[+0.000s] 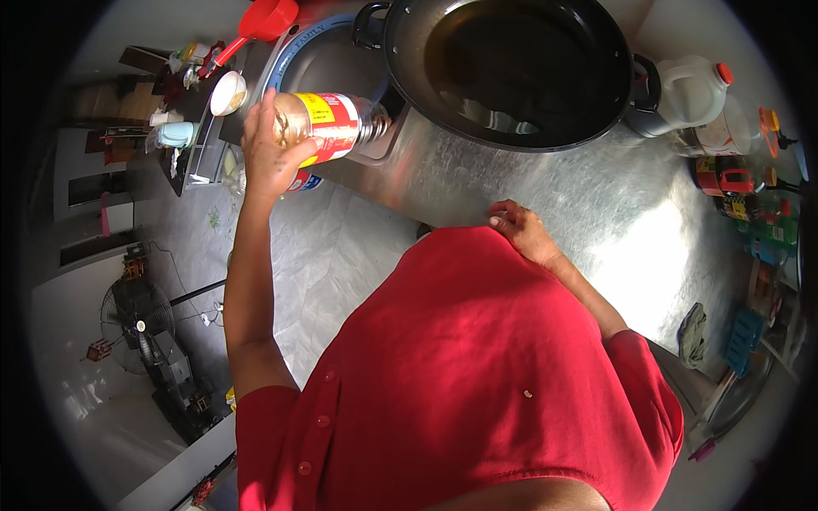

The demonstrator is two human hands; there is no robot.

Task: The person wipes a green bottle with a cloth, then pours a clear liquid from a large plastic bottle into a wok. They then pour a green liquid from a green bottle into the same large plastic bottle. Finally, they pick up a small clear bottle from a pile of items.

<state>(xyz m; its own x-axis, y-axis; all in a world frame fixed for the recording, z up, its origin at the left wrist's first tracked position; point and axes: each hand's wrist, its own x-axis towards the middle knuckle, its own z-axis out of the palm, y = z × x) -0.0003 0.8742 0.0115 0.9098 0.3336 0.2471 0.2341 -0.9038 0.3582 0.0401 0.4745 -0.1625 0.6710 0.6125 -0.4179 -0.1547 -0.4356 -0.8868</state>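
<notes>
My left hand (271, 150) is wrapped around a clear plastic bottle (329, 124) with a red, yellow and white label. The bottle is held sideways above the sink area, its ridged clear end towards the wok. A large black wok (404, 54) with two handles stands on the metal counter, dark oily liquid (492, 70) lying in its bottom. My right hand (524, 233) is by the counter's near edge, against my red shirt. Its fingers are curled, and I see nothing in them; their undersides are hidden.
Beside the wok lies a blue-rimmed round basin (284, 54), near a red dipper (265, 22) and a white bowl (228, 94). A red-capped plastic jug (693, 92) and sauce bottles (725, 175) line the right. A green cloth (693, 336) lies on the steel counter (549, 172). A fan (137, 326) stands left.
</notes>
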